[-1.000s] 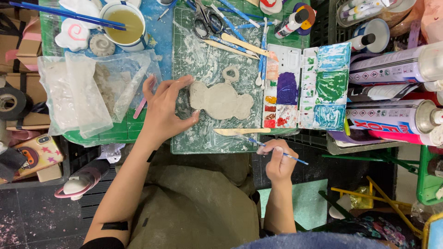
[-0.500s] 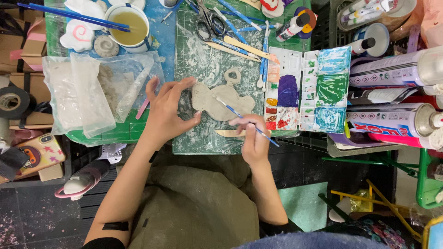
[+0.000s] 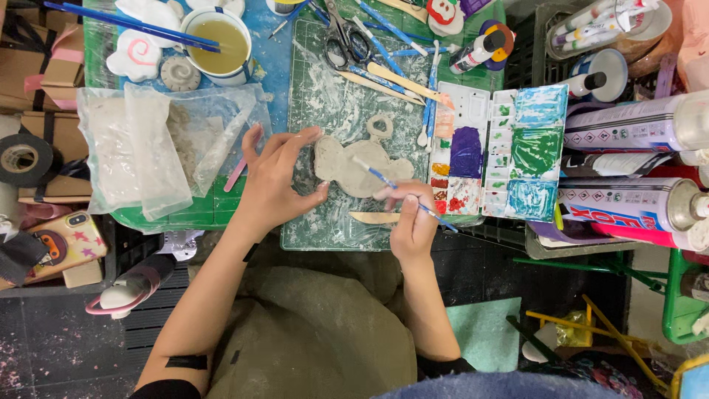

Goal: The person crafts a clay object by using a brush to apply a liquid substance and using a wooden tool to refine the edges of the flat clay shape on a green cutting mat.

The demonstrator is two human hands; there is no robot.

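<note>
On the green cutting mat (image 3: 325, 111), seen from the head camera, lies the flat grey clay shape (image 3: 354, 166); the left hand (image 3: 277, 181) braces its edge, fingers spread. The right hand (image 3: 412, 222) pinches a thin blue brush (image 3: 391, 185) (tip on the clay), best stroked lightly while the piece stays steadied.

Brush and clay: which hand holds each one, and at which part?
The right hand holds the brush at mid-handle, its tip on the clay. The left hand does not lift the clay; its fingertips rest at the clay's left edge.
</note>
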